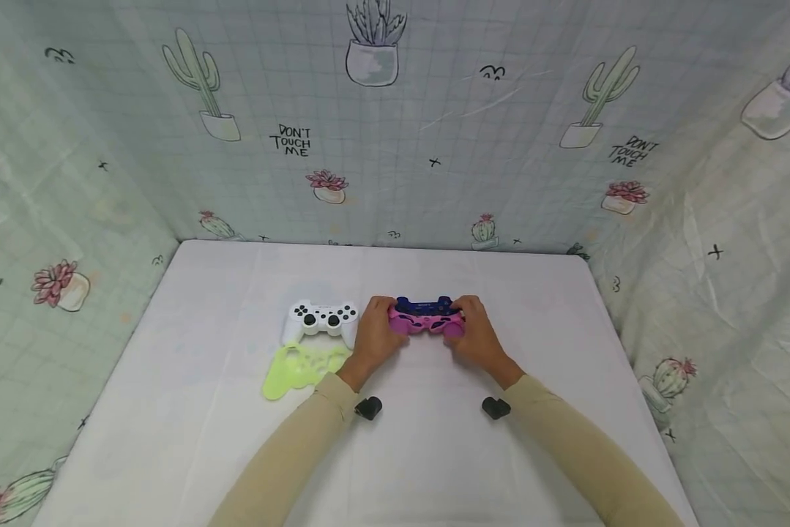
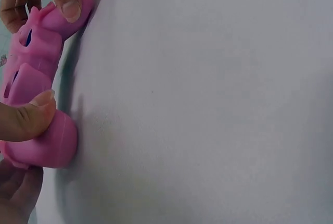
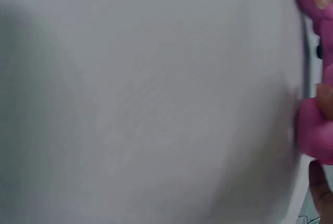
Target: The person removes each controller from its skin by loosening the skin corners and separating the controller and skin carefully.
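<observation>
A dark blue game controller (image 1: 424, 307) is partly covered by a pink silicone sleeve (image 1: 421, 322), its blue upper face showing along the far side. My left hand (image 1: 376, 333) grips the left handle, with the thumb (image 2: 32, 117) pressed on the pink sleeve and fingers beneath. On the other handle, my right hand (image 1: 477, 333) holds on the same way, its thumb (image 3: 325, 99) on the pink. The sleeve's openings show small bits of blue in the left wrist view. Both handles sit close over the white table (image 1: 427, 454).
Left of my hands lies a white controller (image 1: 291, 333) with black sticks and buttons. In front of it, a flat yellow-green silicone sleeve (image 1: 281, 375) reaches partly under my left wrist. Printed cactus cloth (image 1: 421, 117) hangs behind and at both sides. Small black devices (image 1: 496, 408) sit at my wrists.
</observation>
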A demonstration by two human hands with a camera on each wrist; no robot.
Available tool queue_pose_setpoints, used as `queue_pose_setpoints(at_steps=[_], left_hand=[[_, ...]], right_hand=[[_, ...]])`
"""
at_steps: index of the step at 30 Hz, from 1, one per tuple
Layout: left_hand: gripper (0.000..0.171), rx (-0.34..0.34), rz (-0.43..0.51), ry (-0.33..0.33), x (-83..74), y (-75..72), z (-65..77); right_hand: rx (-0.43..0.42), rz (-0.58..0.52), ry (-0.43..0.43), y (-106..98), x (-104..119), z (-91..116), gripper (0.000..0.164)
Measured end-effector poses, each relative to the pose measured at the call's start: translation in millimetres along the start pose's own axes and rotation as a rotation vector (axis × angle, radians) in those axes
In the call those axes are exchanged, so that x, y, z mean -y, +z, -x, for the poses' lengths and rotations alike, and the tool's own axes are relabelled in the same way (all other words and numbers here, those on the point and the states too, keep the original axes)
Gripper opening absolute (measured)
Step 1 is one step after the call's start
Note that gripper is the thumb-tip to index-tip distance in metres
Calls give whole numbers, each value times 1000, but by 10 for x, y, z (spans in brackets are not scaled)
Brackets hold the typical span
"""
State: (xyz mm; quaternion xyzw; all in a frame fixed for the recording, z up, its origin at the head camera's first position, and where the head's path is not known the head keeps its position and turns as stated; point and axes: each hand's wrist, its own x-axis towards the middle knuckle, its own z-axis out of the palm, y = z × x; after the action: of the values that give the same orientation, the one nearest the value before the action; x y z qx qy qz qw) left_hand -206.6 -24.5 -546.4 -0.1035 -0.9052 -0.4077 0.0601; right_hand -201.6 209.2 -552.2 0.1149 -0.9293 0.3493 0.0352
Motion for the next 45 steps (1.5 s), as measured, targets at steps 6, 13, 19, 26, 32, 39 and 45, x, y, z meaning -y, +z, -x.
queue_pose_setpoints(at_steps=[6,13,19,26,32,39,45], left_hand=[[61,-45,-17,4,15,1,-33],[50,-47,-56,-39,-3,-40,-75],[41,-38,-97,-24,9,-41,-78],[38,30,-146,36,25,8,10],[62,164,-266,163,20,-29,93],[37,94,-335,283,90,-43,54],[41,84,-283,269,109,-72,17]], right_hand=[[-78,46,-82,-6,-67,6,49],[-94,87,-160,-29,-81,-13,35],[-82,105,-161,-39,-43,5,27],[-22,147,-142,-18,-109,55,29],[106,250,-135,-36,-171,137,56],[55,283,-266,-56,-176,103,41],[28,247,-302,-72,-148,103,35]])
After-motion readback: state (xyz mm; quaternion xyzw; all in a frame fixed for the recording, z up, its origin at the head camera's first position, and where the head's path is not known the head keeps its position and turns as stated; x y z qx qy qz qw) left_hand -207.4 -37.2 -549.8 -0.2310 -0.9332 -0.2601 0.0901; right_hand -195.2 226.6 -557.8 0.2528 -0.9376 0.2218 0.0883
